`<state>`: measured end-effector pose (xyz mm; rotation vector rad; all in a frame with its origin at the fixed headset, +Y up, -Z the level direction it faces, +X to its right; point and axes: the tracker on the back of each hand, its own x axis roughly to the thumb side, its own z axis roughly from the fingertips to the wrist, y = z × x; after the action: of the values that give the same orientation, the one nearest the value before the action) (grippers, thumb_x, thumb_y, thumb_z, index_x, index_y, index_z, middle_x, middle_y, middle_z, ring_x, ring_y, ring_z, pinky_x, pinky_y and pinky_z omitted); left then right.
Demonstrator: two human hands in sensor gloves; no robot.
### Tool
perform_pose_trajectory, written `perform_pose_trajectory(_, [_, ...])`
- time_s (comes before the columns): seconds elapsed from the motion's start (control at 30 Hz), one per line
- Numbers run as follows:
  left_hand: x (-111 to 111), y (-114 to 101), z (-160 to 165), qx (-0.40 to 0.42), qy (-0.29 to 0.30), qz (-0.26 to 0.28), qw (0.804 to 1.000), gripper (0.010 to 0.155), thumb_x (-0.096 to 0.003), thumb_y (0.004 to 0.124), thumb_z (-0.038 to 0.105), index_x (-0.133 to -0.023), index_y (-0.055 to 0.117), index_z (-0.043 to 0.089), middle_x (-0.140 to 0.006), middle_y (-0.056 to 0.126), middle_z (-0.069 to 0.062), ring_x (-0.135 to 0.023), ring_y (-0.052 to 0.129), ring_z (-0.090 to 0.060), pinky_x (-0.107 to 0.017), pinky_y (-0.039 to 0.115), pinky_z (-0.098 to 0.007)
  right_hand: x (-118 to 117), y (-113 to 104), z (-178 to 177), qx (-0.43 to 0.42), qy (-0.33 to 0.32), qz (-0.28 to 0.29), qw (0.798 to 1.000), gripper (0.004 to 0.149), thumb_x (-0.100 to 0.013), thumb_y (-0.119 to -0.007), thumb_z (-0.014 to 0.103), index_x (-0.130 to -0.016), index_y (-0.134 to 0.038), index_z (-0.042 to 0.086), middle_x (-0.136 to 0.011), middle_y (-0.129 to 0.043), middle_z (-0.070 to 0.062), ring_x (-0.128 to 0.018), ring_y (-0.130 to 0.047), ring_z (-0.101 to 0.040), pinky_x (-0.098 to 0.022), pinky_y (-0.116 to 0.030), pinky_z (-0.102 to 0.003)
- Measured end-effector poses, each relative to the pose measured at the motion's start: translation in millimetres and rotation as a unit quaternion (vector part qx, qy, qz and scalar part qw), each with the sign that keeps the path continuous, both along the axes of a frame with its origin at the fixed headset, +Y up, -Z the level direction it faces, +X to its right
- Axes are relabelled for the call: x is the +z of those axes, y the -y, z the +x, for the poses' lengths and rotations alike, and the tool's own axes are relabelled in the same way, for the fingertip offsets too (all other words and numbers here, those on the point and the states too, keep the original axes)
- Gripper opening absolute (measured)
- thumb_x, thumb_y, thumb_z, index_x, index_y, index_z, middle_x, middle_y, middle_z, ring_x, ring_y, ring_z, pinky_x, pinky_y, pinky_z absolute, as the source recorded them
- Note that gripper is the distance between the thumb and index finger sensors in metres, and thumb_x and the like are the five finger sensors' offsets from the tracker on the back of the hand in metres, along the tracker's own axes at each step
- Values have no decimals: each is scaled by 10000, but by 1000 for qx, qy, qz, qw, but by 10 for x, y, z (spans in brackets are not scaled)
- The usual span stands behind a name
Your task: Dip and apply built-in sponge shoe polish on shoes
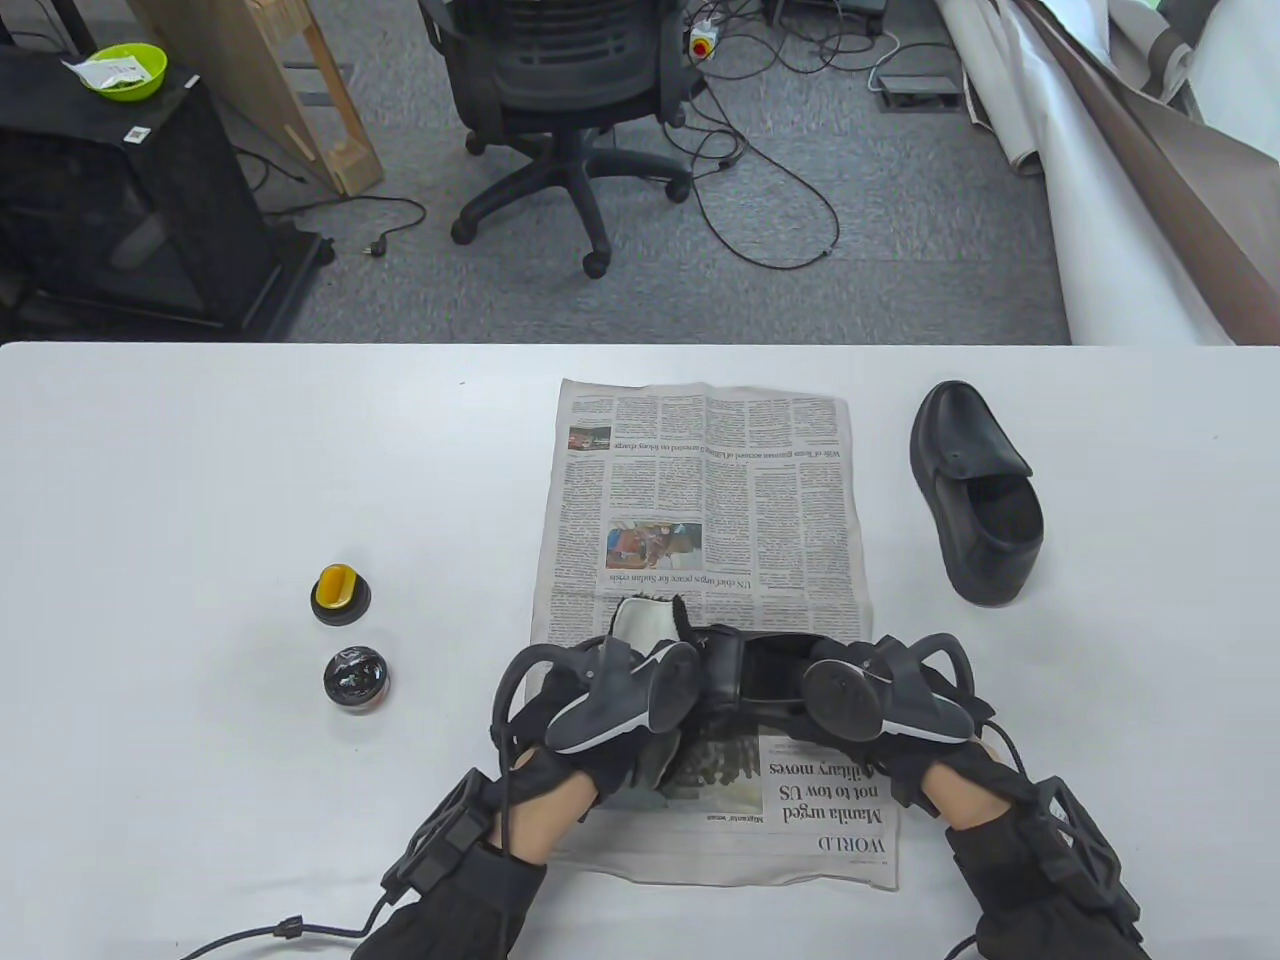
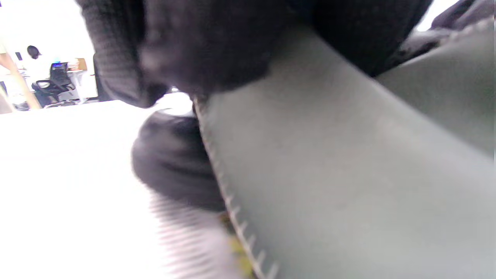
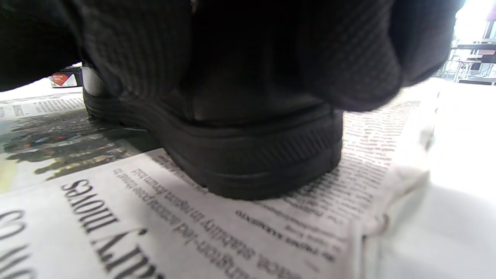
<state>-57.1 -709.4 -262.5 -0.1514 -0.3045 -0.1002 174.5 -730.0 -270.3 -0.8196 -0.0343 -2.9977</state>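
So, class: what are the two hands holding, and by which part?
Both hold the shoe on the newspaper: the right hand grips its heel end, the left hand its toe end, where the exact grip is hidden.

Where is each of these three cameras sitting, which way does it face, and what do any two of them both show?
Table view: above the table, looking down at the newspaper, both shoes and both gloved hands, left hand and right hand.
Left wrist view: under the left hand, close and blurred, facing grey material with a stitched edge; dark glove fills the top.
Right wrist view: low behind the right hand, facing the shoe on the newspaper; glove fingers hang over its heel.
Shared: table and right wrist views both show that shoe on the newspaper.
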Motion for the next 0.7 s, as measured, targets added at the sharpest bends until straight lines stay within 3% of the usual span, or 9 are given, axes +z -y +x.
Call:
perform_pose_trajectory(0.17, [-114,5,-272,-24,-48,-43,998,581,-435,852,496,-973,690,343,-554,1009,20,-183,997,-58,-511,887,-397,1,5,-2,0,2,-1,1000,395,-298,-848,569,-592,-911,314,-681,-888,28,-356,-982,-190,-526,-834,-466])
perform_pose_trajectory(0.4, [-157,-81,-324,-77,-63,-8,995,578,-433,866,484,-968,712,327,-543,1018,19,-176,1000,-56,-508,892,-396,-4,6,0,-2,0,-5,1000,393,-299,-848,570,-590,-912,313,-680,-888,29,-357,-981,-190,-526,-834,-465])
perform_pose_trajectory(0.47, [-183,-159,-218,-62,-49,-5,997,574,-438,868,487,-969,714,331,-540,1018,32,-176,999,-46,-511,896,-384,-6,7,2,-3,0,-5,1000,393,-299,-849,570,-589,-913,313,-680,-888,29,-356,-980,-190,-527,-833,-465])
perform_pose_trajectory(0.6, [-216,-268,237,74,5,-42,996,577,-440,854,485,-974,695,337,-547,1012,22,-182,995,-57,-518,886,-391,-3,9,2,-4,2,-6,1000,390,-300,-851,569,-587,-914,313,-679,-889,28,-354,-981,-189,-527,-833,-466])
perform_pose_trajectory(0.7, [-255,-230,546,70,19,-49,996,580,-441,838,488,-980,680,344,-553,1010,19,-186,995,-59,-521,883,-394,-4,10,4,-4,0,-4,1000,392,-298,-850,570,-587,-913,313,-679,-889,30,-353,-981,-189,-527,-834,-465])
